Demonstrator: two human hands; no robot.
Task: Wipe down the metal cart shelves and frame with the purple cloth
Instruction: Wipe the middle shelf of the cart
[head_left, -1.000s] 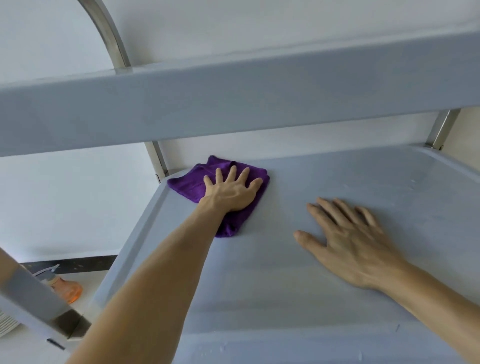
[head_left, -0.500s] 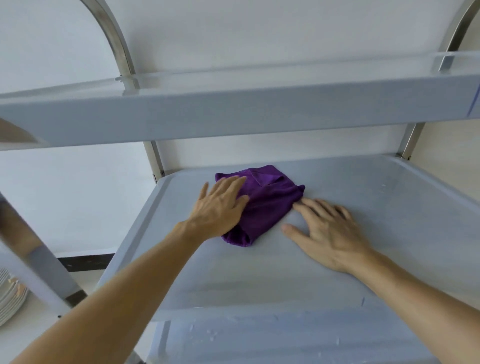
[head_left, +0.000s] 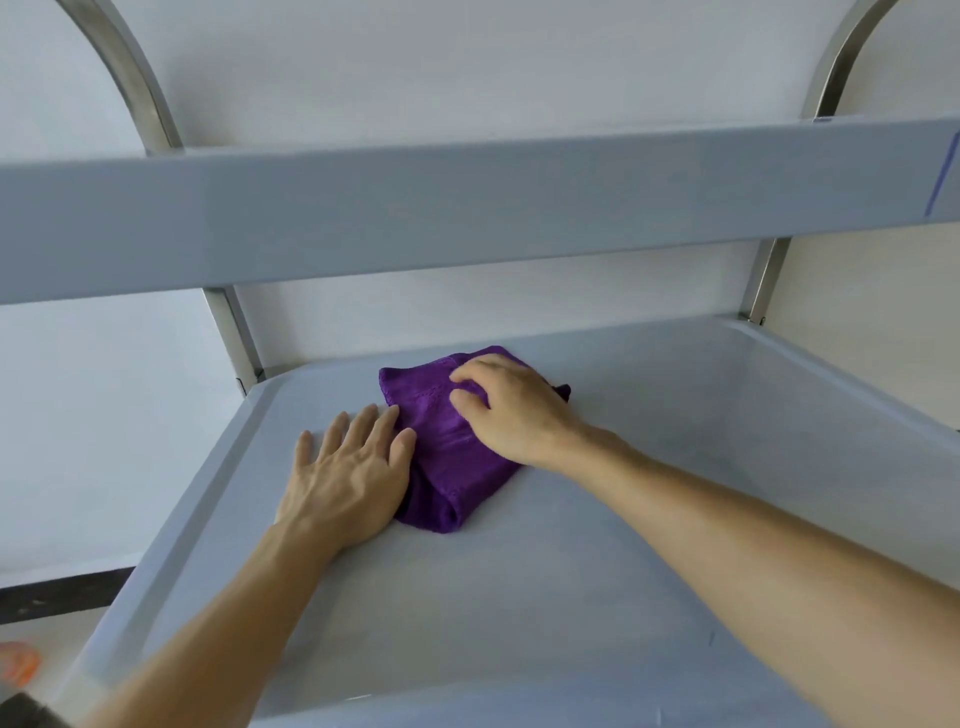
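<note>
The purple cloth (head_left: 452, 457) lies bunched on the cart's middle shelf (head_left: 519, 597), toward its back left. My right hand (head_left: 511, 408) lies on top of the cloth with its fingers curled into the fabric. My left hand (head_left: 345, 475) rests flat on the shelf just left of the cloth, fingers straight, its inner edge touching the cloth. The upper shelf (head_left: 467, 213) crosses the view above both hands.
Steel frame posts rise at the back left (head_left: 236, 338) and back right (head_left: 763, 280), with curved handle bars above. A white wall stands behind the cart. An orange object (head_left: 18, 662) sits on the floor at the lower left.
The cloth passed from my left hand to my right: the left slid off it onto the bare shelf, and the right moved up onto the cloth and curled into it.
</note>
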